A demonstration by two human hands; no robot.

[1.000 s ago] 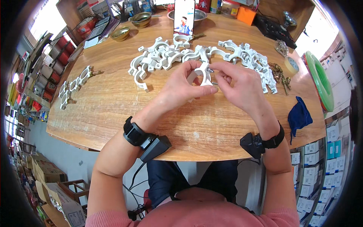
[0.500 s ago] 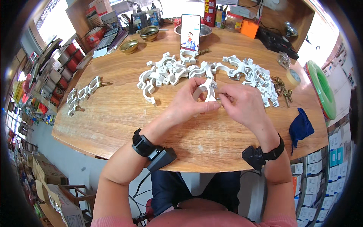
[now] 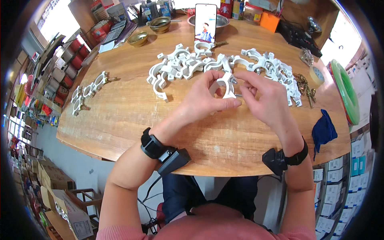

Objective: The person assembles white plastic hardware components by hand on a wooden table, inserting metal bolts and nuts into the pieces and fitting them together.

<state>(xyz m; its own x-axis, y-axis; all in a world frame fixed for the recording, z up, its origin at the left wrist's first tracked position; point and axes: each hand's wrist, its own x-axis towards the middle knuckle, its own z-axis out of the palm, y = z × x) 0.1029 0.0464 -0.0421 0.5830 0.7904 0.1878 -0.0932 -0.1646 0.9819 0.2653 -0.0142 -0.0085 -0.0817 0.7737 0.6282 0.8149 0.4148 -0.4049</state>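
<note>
My left hand (image 3: pixel 200 98) is closed round a white plastic pipe clamp (image 3: pixel 229 82), a ring with lugs, held above the table in front of me. Against its right side my right hand (image 3: pixel 266 96) has its fingers curled, the index finger reaching to the clamp's upper lug. A thin metal screw (image 3: pixel 239 95) shows between the clamp's lower lug and my right fingertips. Most of it is hidden by the fingers. Just beyond my hands lies a pile of white clamp halves (image 3: pixel 182 66), with more clamp halves (image 3: pixel 276 72) to the right.
Assembled clamps with brass-coloured bolts (image 3: pixel 89 91) lie at the left. Loose bolts (image 3: pixel 306 90), a tape roll (image 3: pixel 317 75) and a dark blue pouch (image 3: pixel 324 130) are at the right. A phone (image 3: pixel 205 24) stands at the back, near brass-coloured bowls (image 3: pixel 138 39). The wooden table's front edge (image 3: pixel 216 175) is close to me.
The view has tilted, so the table things sit higher in the picture. My right index finger has stretched towards the clamp's top. The clamp stays in my left hand.
</note>
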